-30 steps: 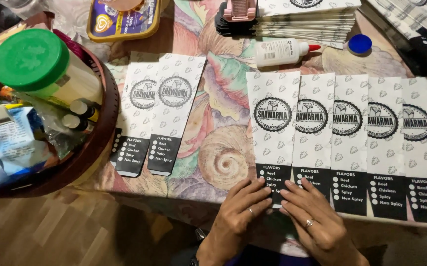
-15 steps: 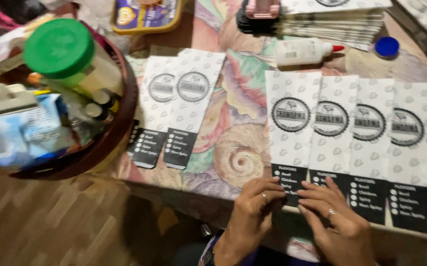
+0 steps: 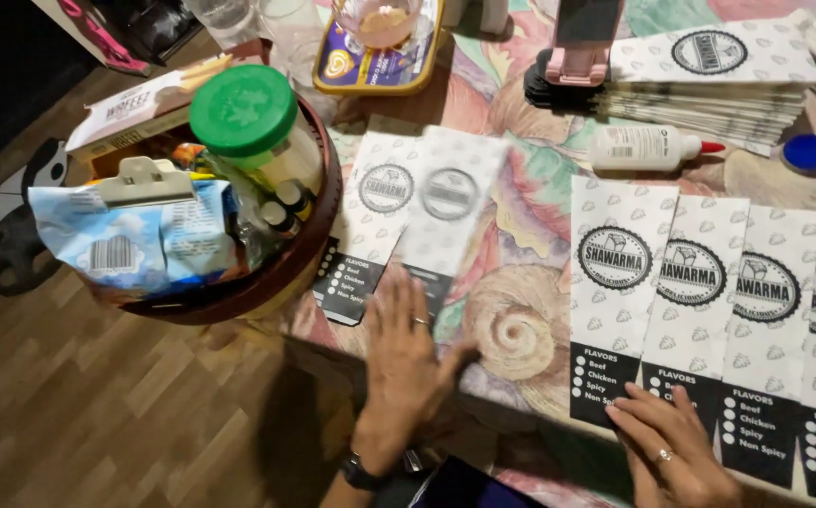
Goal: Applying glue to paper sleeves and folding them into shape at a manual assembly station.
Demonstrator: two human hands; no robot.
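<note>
Left hand (image 3: 406, 353) has shifted from the right-hand row to the two paper sleeves (image 3: 408, 212) at the counter's near edge, fingers spread flat; right hand (image 3: 676, 452) rests open on the sleeve row (image 3: 700, 310)

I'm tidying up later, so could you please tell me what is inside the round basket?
The basket holds a green-lidded jar, a blue snack bag shut with a beige clip, and small dark-capped bottles. Whatever lies beneath them is covered.
</note>
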